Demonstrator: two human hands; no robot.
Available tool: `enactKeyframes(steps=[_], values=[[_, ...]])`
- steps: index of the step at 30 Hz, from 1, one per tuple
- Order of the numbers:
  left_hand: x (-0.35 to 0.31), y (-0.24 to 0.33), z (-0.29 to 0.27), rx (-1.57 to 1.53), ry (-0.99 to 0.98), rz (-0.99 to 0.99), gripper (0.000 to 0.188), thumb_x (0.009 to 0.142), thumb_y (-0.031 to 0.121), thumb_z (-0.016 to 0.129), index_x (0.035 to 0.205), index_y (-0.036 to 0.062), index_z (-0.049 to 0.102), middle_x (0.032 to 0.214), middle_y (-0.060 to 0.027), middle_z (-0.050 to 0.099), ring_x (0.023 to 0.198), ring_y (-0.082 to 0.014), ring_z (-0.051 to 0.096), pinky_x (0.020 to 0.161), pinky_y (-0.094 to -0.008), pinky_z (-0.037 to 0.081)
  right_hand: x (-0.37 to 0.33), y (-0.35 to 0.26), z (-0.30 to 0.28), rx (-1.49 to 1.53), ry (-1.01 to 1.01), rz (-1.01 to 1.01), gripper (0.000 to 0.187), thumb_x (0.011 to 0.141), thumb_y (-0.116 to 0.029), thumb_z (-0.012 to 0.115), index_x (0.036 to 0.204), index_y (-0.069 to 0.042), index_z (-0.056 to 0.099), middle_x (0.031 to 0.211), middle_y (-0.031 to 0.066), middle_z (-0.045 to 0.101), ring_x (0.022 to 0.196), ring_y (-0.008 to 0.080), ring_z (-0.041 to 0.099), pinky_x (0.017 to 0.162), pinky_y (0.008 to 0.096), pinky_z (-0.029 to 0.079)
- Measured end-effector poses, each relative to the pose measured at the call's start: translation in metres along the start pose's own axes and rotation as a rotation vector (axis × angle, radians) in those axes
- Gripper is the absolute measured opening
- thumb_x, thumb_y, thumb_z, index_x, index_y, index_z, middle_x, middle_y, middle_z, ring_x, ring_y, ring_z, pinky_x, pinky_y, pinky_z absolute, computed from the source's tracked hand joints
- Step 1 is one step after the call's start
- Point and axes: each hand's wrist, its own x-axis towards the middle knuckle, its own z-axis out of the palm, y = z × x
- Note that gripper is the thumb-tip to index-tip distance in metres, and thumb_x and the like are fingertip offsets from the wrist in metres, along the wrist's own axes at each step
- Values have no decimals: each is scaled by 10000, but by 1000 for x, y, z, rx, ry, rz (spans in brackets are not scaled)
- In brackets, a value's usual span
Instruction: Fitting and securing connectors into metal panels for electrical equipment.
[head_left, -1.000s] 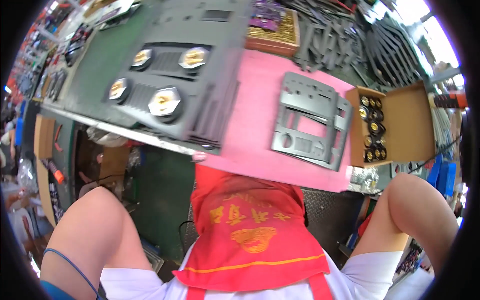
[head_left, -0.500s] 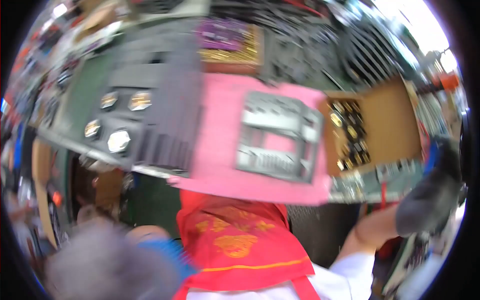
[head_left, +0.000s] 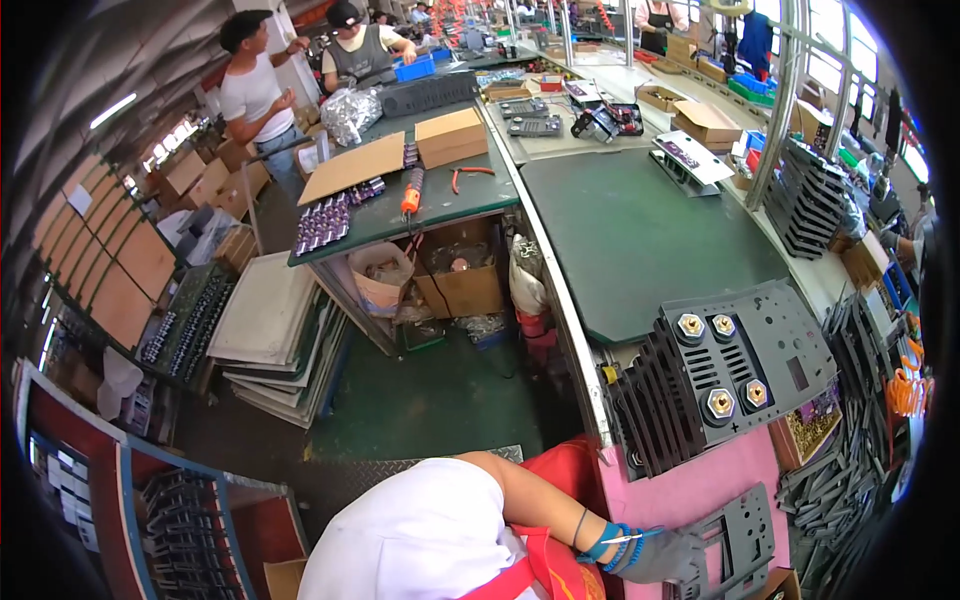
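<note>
My left hand (head_left: 668, 556), in a grey glove with a blue coiled cord at the wrist, is at the near left edge of a dark grey metal panel (head_left: 750, 530). Its fingers look closed on that edge, though partly out of sight. Slots and a large cutout run through this panel, which lies on a pink mat (head_left: 650, 490). Just beyond it stands a black slotted housing (head_left: 775, 350) with several brass hex fittings in its face. My right hand is out of the picture.
A green-topped bench (head_left: 640, 230) stretches away, with a white plate assembly (head_left: 693, 160) on it. Many dark metal strips (head_left: 850, 440) are heaped at right. To the left are another bench with an orange-handled tool (head_left: 411, 195), stacked boards (head_left: 265, 310) and two people beyond.
My view has swung left, so the panel now appears at the lower right. My left hand, formerly blurred at lower left, has come to the panel. My right hand has left view.
</note>
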Motion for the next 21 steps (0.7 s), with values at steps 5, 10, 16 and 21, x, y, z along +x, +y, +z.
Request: enactKeyframes(steps=[5, 10, 16, 21], values=[[-20, 1, -13, -84, 302, 270, 137, 782, 190, 606, 889, 114, 645, 1001, -70, 574, 1012, -283, 531, 907, -394, 452, -8, -44, -11, 85, 157, 167, 608, 901, -389, 633, 1304, 43, 486, 1202, 261, 537, 1092, 372, 532, 943, 469, 444], [-30, -10, -12, -58, 272, 354, 150, 772, 184, 604, 903, 114, 627, 1000, -117, 555, 1036, -315, 524, 942, -436, 433, -6, -113, -21, 477, 667, 380, 554, 920, -295, 654, 1305, 62, 475, 1276, 241, 542, 1127, 318, 560, 968, 404, 464], [-33, -14, -9, -3, 689, 383, 286, 831, 148, 510, 1100, 81, 579, 1119, -122, 574, 1123, -318, 544, 1054, -492, 388, 10, -185, -26, 853, 700, 280, 417, 951, -86, 562, 1312, 108, 483, 1243, 218, 578, 1109, 306, 581, 957, 407, 485], [-36, -5, -38, -178, 278, 202, 291, 792, 233, 702, 1050, 124, 623, 1046, -78, 572, 1026, -280, 561, 964, -438, 434, 13, -220, -6, 1761, 387, 356, 840, 788, -354, 751, 1437, 7, 358, 1261, 151, 519, 1080, 255, 567, 913, 401, 510]])
